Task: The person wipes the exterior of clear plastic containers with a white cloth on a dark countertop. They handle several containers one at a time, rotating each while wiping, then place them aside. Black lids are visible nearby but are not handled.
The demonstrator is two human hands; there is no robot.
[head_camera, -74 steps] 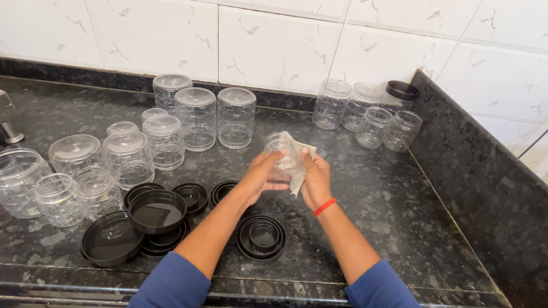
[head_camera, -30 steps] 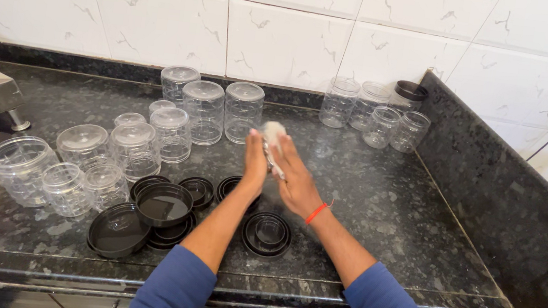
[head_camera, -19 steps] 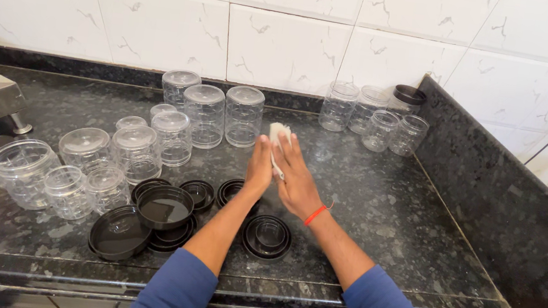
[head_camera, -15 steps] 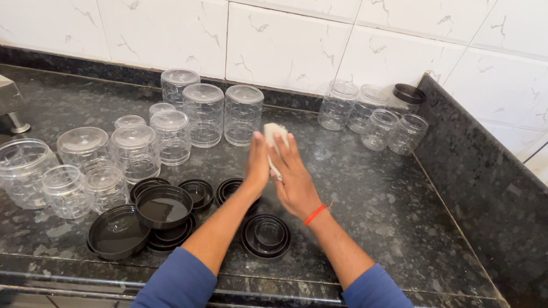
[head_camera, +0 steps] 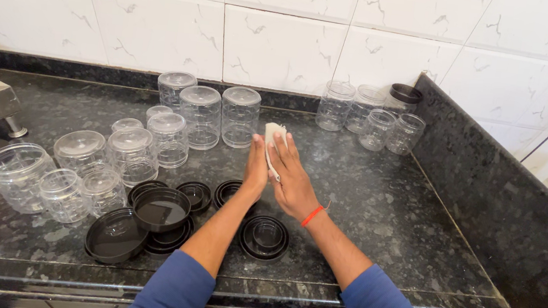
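Above the black lids (head_camera: 264,236), both hands' fingers (head_camera: 288,156) press a white cloth (head_camera: 271,133) flat between them, jars (head_camera: 240,115) just beside.

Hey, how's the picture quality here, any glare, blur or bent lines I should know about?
Head view: lighting is soft and even, with pale sheen on the dark granite counter near the hands. The left hand and right hand, pressed around a white cloth, look slightly soft. The clear jars show small highlights. The wall tiles bow a little toward the frame edges.
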